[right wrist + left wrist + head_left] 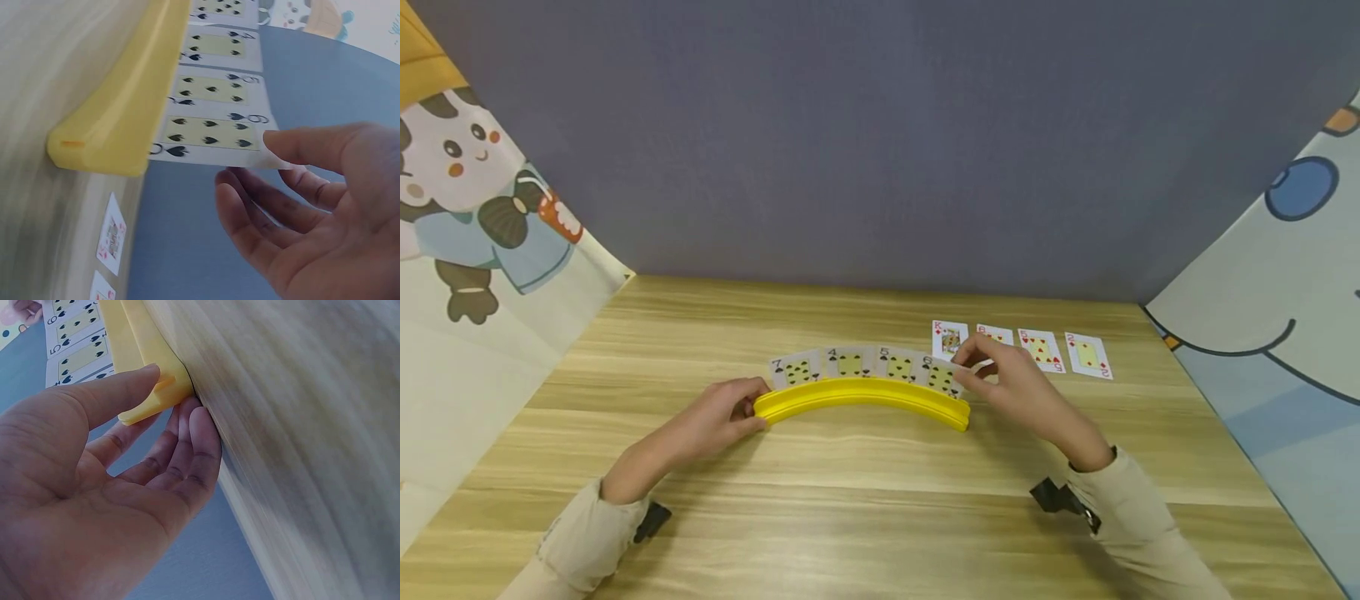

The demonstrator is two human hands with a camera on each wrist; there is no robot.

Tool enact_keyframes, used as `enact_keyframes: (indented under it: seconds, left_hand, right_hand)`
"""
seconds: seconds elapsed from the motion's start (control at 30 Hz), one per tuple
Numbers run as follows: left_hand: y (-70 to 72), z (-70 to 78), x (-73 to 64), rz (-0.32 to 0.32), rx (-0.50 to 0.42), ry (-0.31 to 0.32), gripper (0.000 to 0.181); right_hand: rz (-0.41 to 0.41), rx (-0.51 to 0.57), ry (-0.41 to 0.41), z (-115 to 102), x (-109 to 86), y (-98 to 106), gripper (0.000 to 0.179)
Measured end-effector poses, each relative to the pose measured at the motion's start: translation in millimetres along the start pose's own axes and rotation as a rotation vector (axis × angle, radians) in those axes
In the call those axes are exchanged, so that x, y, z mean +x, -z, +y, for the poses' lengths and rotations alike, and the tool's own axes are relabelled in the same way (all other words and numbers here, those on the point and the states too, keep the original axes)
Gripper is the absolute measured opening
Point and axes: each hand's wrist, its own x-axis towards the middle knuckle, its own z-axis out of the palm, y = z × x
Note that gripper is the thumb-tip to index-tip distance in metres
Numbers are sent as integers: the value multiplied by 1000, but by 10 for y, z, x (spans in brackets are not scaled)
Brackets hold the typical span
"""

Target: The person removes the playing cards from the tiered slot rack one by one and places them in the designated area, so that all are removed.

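Observation:
A curved yellow card holder (865,389) stands on the table with a row of spade cards upright in it. From left to right these are the seven (797,369), the four (850,362), the five (898,364) and the six of spades (210,132). My left hand (724,410) grips the holder's left end, thumb on the near side and fingers curled behind. At the other end my right hand (1017,385) pinches the six by its upper outer corner, thumb in front; its lower edge sits in the holder.
Behind my right hand several red-suited cards lie face up in a row, among them a king (950,337) and a two of diamonds (1086,356). A grey panel (880,150) rises at the table's back edge. Printed cartoon panels flank both sides.

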Motion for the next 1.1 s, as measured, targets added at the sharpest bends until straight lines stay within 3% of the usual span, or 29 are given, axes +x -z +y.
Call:
enact_keyframes:
  seconds: [0.33,0.7,0.83,0.97,1.1]
  left_hand:
    - [2,-6,12,-2,-16,-4,17]
    - [0,-15,13,-4,-15,-2,17]
    - [1,-16,11,-3,-19,-4,17]
    - [-1,-21,13,-4,-23,-3,17]
    - [0,-20,6,-6,-18,-1,17]
  right_hand:
    - [2,-79,30,13,-5,-110,9]
    - [18,-86,1,-4,-11,-45,8]
    - [67,-117,-2,-22,-31,27,17]
    - [171,-116,42,-11,-36,86,32]
    - [265,-125,110,20,-37,130,25]
